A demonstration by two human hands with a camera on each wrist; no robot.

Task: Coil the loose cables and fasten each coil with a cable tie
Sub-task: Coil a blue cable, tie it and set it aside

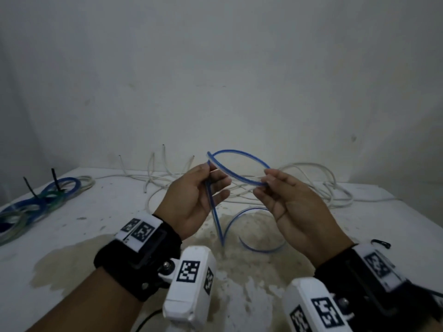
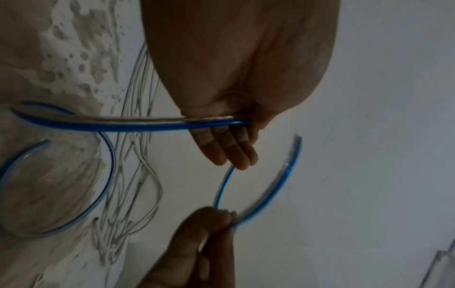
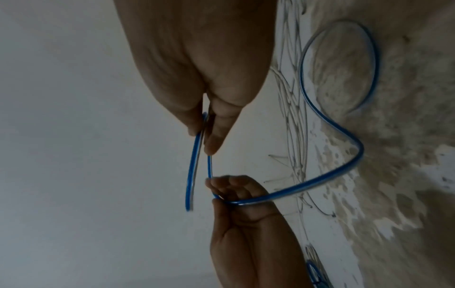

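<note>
**Inspector:** Two hands on one cable. The left hand (image 1: 195,195) pinches the blue cable (image 1: 242,155) near its free end, thumb against fingertips; the right hand (image 1: 291,200) pinches it further along. Between them the cable arches in a single raised loop.

**Assistant:** And the remainder?

**Inspector:** It drops from the left hand to the white table (image 1: 96,212) and curls on the stained patch below — slack, not yet gathered. I judge the first turn of the coil is being formed: the left anchors the end so the loop keeps its size, the right feeds the length round.

**Assistant:** Any finished work?

**Inspector:** At far left, the finished coils (image 1: 36,207), blue and greenish, lie with black cable ties (image 1: 56,179) standing up from them — apparently fastened.

**Assistant:** Outstanding items?

**Inspector:** The white cables (image 1: 311,185) lie tangled along the back edge against the wall. A dark clip-like object (image 1: 381,243) lies beside the right wrist; whether it is a tie, I cannot tell.
</note>
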